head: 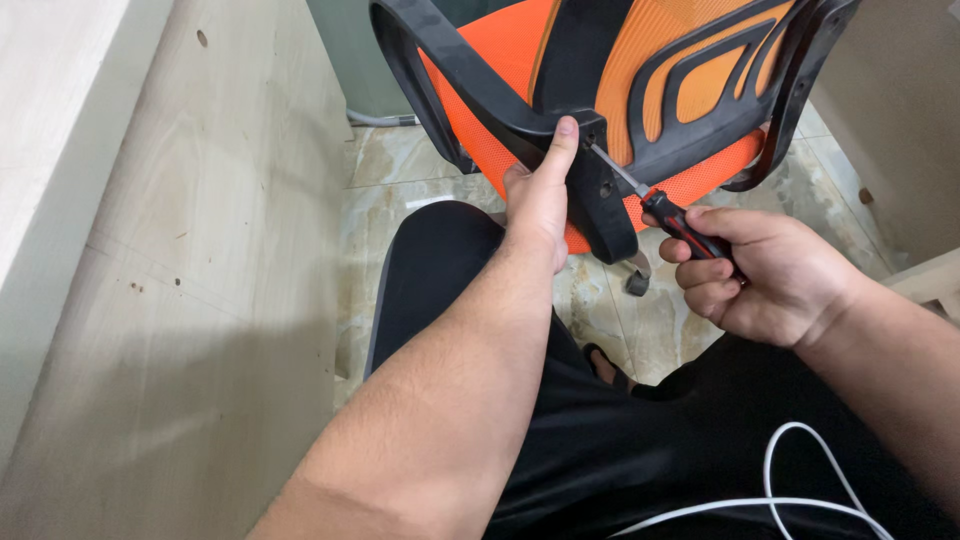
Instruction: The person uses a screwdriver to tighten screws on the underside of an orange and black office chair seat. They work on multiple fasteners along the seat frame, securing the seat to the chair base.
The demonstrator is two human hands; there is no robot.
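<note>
Left thumb [562, 140] up and pressed flat on the black chair frame [470, 75], tip right at the joint where the armrest loop meets the bracket [600, 195]. Rest of the left hand [535, 205] wrapped behind that bracket, fingers mostly hidden, so a closed grip on the frame, centre of frame.

Right hand [760, 275], centre-right: fingers curled tight round the screwdriver [672, 215], red/black handle, thumb laid along the top. Shaft runs up-left, steel tip sitting at the bracket just beside the left thumb. Can't tell if the tip is seated in a screw, too small. One dark hole shows in the bracket just below the tip.

Outward: the chair, orange mesh back [480, 130] w/ black ribs, fills the top centre to top right, tipped toward the person. A caster [637, 283] hangs below the bracket, betw. the two hands. Both forearms come in from the bottom edge, left one big in the fgd.

Below the hands: black shorts [600, 440] across the lap, bottom centre. White cable [800, 470] loops over them, bottom right. Sandalled foot [605, 365] peeks out on the tile floor [400, 190] betw. the knees.

Left side of frame: pale wood panel [200, 300], w/ a few small holes. Beige wall, upper right.
</note>
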